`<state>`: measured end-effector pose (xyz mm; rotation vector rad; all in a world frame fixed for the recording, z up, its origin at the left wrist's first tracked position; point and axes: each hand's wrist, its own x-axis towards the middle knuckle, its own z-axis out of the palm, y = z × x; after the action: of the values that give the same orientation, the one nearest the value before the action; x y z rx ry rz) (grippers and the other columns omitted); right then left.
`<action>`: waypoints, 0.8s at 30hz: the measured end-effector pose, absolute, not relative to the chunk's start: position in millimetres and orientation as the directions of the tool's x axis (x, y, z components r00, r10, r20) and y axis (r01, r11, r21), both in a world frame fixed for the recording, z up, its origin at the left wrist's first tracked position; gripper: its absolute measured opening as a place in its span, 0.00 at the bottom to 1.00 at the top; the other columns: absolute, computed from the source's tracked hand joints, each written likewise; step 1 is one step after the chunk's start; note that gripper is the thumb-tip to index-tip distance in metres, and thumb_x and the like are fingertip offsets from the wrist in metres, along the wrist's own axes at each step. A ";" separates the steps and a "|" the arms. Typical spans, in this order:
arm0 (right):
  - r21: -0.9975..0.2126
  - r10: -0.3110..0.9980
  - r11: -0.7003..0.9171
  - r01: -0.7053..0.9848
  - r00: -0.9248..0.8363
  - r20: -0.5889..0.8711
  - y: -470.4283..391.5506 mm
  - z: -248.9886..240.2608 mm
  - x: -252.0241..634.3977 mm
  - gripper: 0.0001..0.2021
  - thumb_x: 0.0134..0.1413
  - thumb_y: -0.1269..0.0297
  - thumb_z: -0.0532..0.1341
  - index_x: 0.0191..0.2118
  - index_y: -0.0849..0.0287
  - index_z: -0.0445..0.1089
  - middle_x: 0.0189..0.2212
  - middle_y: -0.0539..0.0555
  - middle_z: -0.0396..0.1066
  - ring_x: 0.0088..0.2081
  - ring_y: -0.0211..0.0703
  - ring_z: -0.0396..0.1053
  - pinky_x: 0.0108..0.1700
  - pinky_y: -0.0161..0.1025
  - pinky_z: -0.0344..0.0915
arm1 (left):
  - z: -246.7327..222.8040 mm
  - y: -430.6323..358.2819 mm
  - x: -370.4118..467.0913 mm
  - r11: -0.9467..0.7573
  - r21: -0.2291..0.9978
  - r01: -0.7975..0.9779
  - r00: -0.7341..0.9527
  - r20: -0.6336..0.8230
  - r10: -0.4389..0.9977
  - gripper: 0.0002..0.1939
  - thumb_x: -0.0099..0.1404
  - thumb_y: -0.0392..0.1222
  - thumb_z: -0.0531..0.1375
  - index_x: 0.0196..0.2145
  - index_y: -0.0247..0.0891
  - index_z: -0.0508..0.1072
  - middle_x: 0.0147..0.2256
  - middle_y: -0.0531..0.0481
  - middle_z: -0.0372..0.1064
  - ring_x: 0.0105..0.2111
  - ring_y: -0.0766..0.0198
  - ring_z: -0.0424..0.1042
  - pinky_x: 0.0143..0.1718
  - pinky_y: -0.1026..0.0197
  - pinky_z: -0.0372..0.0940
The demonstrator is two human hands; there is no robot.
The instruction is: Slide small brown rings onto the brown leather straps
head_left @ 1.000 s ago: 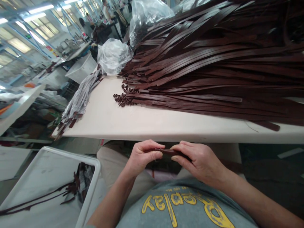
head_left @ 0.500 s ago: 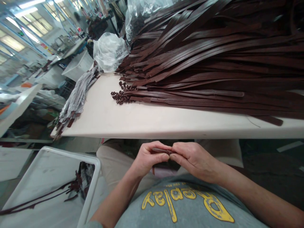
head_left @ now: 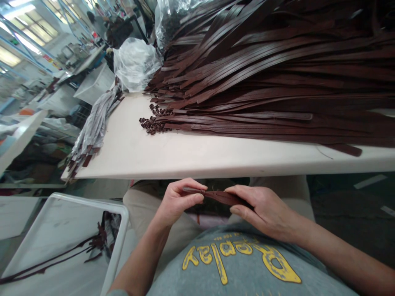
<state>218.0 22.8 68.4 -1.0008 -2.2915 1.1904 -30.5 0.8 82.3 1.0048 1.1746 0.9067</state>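
Observation:
Both hands are low in front of my chest, below the table edge, gripping one dark brown leather strap point(head_left: 220, 196). My left hand point(head_left: 177, 201) pinches the strap's left end between thumb and fingers. My right hand point(head_left: 262, 209) closes over the strap to the right, hiding the rest of it. A small brown loop sits on the strap near my left fingertips. A big pile of the same brown straps point(head_left: 271, 74) lies on the white table point(head_left: 173, 156) above my hands, with a little heap of small brown loops point(head_left: 152, 121) at its left end.
A bundle of grey-wrapped straps point(head_left: 92, 129) hangs over the table's left corner. Clear plastic bags point(head_left: 134, 63) stand at the back. A white bin point(head_left: 70, 238) at lower left holds a few finished straps. Other workbenches and people are far back left.
My hands have drawn apart along the strap, so more of it shows between them. The view has tilted down slightly.

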 end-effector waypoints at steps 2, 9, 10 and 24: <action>-0.844 0.735 0.359 0.399 -0.678 -0.008 22.5 66.8 219.7 0.13 0.64 0.56 0.58 0.47 0.56 0.71 0.37 0.55 0.76 0.37 0.48 0.72 0.37 0.40 0.65 | 83.6 0.5 -30.1 0.299 0.953 -0.044 0.171 -0.288 0.942 0.09 0.54 0.40 0.71 0.35 0.41 0.82 0.29 0.53 0.75 0.27 0.73 0.72 0.31 0.72 0.65; -0.809 0.731 0.432 0.398 -0.680 0.056 19.6 58.7 218.7 0.15 0.70 0.57 0.49 0.40 0.58 0.70 0.31 0.53 0.74 0.30 0.44 0.70 0.31 0.39 0.59 | 84.6 -2.3 -32.4 0.300 0.953 -0.038 0.178 -0.289 0.941 0.08 0.54 0.39 0.71 0.35 0.41 0.82 0.30 0.54 0.75 0.27 0.74 0.71 0.31 0.73 0.65; -0.788 0.729 0.465 0.403 -0.679 0.083 18.5 58.4 218.3 0.18 0.71 0.56 0.47 0.38 0.58 0.70 0.28 0.52 0.72 0.28 0.43 0.68 0.30 0.38 0.57 | 83.8 -2.8 -31.6 0.307 0.951 -0.042 0.175 -0.296 0.939 0.09 0.54 0.40 0.71 0.35 0.41 0.82 0.30 0.54 0.75 0.27 0.74 0.71 0.31 0.73 0.65; -0.800 0.659 0.502 0.328 -0.744 0.108 14.0 62.2 209.7 0.24 0.74 0.53 0.42 0.30 0.56 0.64 0.23 0.49 0.66 0.24 0.40 0.63 0.28 0.38 0.52 | 66.4 -12.8 1.5 0.224 0.974 0.024 0.276 -0.222 0.935 0.12 0.54 0.42 0.71 0.38 0.41 0.82 0.34 0.49 0.76 0.33 0.66 0.72 0.37 0.63 0.68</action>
<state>209.7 14.0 62.2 -0.8173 -2.3471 1.1261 1.5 -12.8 66.4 1.1569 1.0959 0.8444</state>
